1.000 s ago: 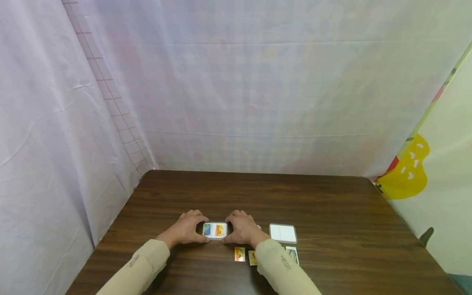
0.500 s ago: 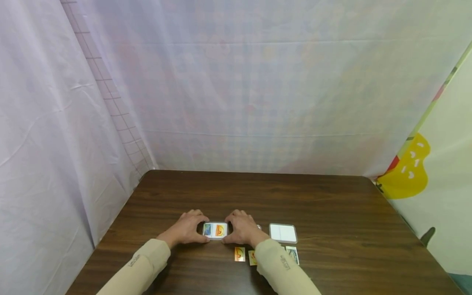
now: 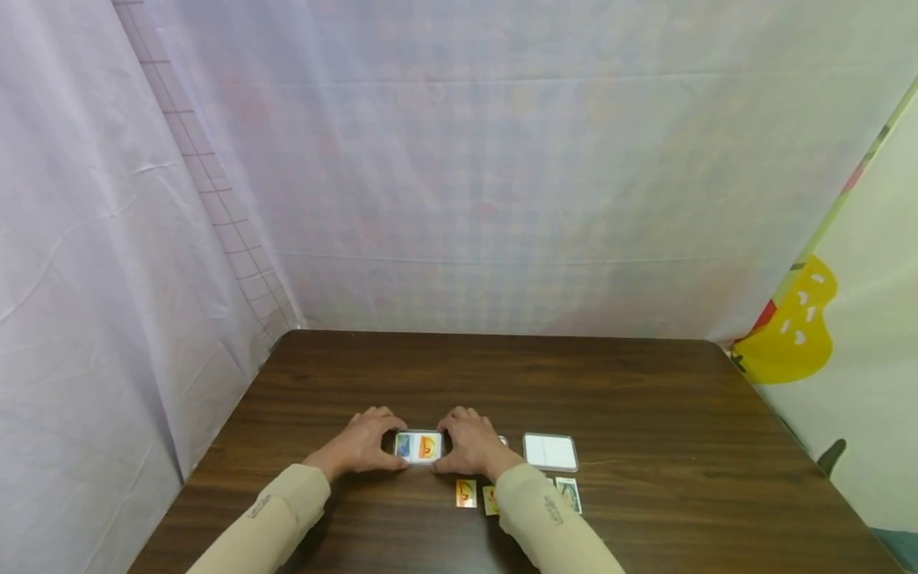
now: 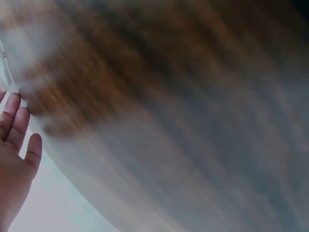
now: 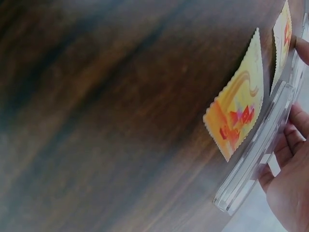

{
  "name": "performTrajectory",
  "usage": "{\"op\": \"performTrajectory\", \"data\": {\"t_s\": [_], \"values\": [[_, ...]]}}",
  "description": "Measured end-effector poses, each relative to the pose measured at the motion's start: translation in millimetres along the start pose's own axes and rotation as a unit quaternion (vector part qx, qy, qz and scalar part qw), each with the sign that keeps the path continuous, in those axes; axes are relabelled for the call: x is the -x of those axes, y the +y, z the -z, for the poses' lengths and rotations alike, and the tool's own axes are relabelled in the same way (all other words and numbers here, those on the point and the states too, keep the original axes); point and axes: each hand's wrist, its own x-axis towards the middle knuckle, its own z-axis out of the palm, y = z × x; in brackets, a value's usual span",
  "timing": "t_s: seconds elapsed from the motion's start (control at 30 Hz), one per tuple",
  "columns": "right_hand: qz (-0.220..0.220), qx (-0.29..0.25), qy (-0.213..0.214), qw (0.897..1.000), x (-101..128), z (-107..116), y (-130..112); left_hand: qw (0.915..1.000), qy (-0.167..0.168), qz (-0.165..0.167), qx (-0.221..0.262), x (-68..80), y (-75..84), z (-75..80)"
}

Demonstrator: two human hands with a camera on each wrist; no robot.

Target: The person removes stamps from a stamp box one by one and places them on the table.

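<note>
A clear flat case (image 3: 413, 438) with a white backing lies in front of me, showing a bluish stamp (image 3: 403, 446) on its left and an orange-yellow stamp (image 3: 427, 447) on its right. My left hand (image 3: 364, 443) holds the case's left end, thumb at the near corner and fingers at the far one. At the other end, my right hand (image 3: 468, 443) grips it the same way. Only the case's edge (image 4: 6, 63) shows in the left wrist view. Below the right hand lie a loose yellow-orange stamp (image 3: 466, 493) and another yellow stamp (image 3: 491, 501), partly covered by the sleeve.
To the right, a second clear case (image 3: 549, 452) has a plain white backing. Another case (image 5: 256, 150) is mostly hidden beneath the right wrist in the head view. A greenish stamp (image 3: 569, 494) lies by the right sleeve. All rest on the brown wooden table (image 3: 645, 399).
</note>
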Motion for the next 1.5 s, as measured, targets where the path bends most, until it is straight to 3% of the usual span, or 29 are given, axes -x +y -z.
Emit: {"op": "performTrajectory", "data": {"t_s": [0.57, 0.97, 1.5], "values": [[-0.003, -0.005, 0.003, 1.000, -1, -3, 3, 0.9997, 0.017, -0.006, 0.019, 3.5, -3.5, 3.6], [-0.002, -0.013, -0.003, 1.000, 1, -2, 3, 0.9989, 0.016, 0.029, 0.032, 5.8, -5.5, 9.9], [0.006, -0.011, -0.002, 1.000, 4, -2, 3, 0.9968, 0.041, 0.059, 0.036, 19.6, -16.7, 20.8]]}}
